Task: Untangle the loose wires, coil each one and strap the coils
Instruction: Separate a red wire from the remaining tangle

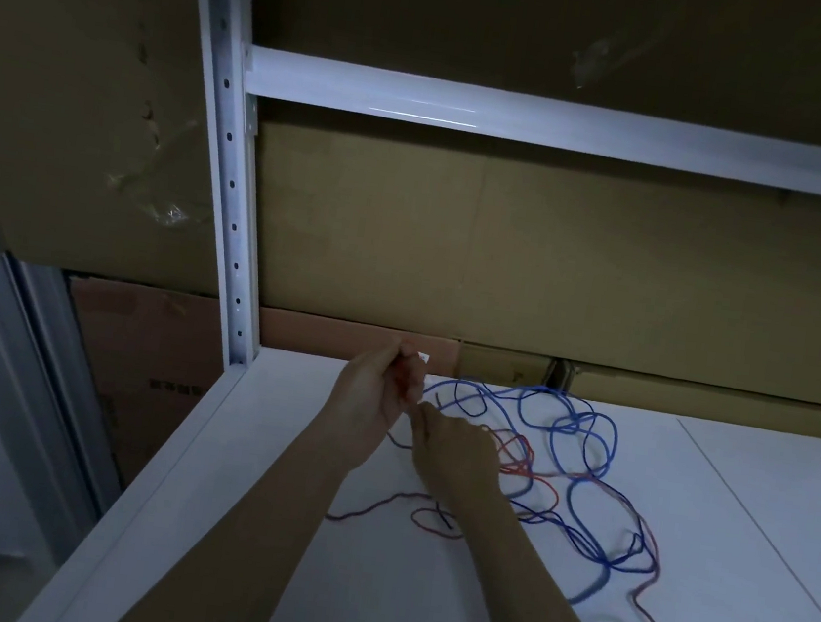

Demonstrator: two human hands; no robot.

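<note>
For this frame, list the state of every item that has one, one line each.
left hand: raised, fingers curled round a small bunch of red wire.
right hand: fingers curled, pinching wire just beside the left hand.
red wire: mostly loose on the shelf, tangled with the blue, no strap visible.
blue wire: uncoiled, sprawled in loose loops, crossing the red.
shelf: white, carrying the wires.

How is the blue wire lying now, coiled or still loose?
Loose: the blue wire sprawls in uneven loops on the white shelf, crossing the red wire.
</note>
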